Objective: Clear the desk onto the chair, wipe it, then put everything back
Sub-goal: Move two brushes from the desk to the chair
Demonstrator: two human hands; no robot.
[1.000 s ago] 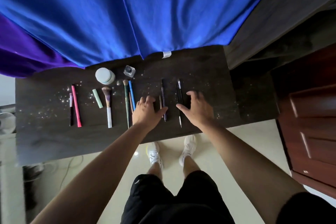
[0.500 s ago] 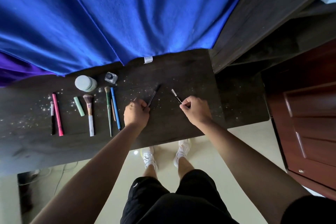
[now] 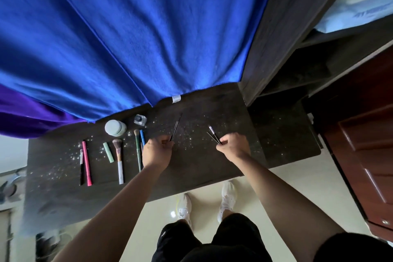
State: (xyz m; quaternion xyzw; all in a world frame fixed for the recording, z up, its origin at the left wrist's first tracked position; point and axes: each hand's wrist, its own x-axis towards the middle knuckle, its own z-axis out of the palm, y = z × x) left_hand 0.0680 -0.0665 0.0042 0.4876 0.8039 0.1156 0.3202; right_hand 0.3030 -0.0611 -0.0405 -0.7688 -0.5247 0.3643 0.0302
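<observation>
A dark desk (image 3: 197,168) speckled with white flecks holds a row of makeup tools. My left hand (image 3: 156,150) is closed around thin dark brushes (image 3: 174,131) that stick up and away from it. My right hand (image 3: 232,144) grips two thin brushes (image 3: 213,136), one with a white tip. Left of my hands lie a blue pencil (image 3: 142,136), a green-handled brush (image 3: 138,151), a powder brush (image 3: 118,158), a mint tube (image 3: 108,152), a pink pen (image 3: 86,162) and a thin black pen (image 3: 81,166).
A pale round jar (image 3: 115,127) and a small glass bottle (image 3: 140,120) stand at the desk's back edge. A blue cloth (image 3: 138,34) hangs behind the desk, with purple cloth at the left. A red-brown wooden cabinet (image 3: 365,151) stands at the right. My white shoes are below.
Both hands went from lying flat over the thin brushes to closing on them and lifting them off the desk. The view has shifted to the right.
</observation>
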